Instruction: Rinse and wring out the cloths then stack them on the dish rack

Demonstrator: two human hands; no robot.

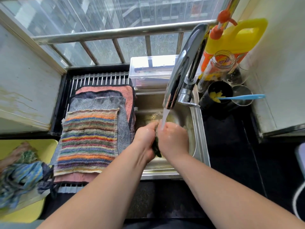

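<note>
with both the left hand (pixel 145 136) and right hand (pixel 173 138) gripping the dark cloth (pixel 156 148), fingers curled round it, better to twist it hard under the tap's stream (pixel 164 119), low in the sink (pixel 200 129)

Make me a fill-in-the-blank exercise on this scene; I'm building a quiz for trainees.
1. The left hand and right hand grip a dark cloth over the steel ____.
2. The topmost cloth on the dish rack is ____.
3. Crumpled cloths wait on a ____ tray.
Missing words: sink, striped, yellow.
</note>
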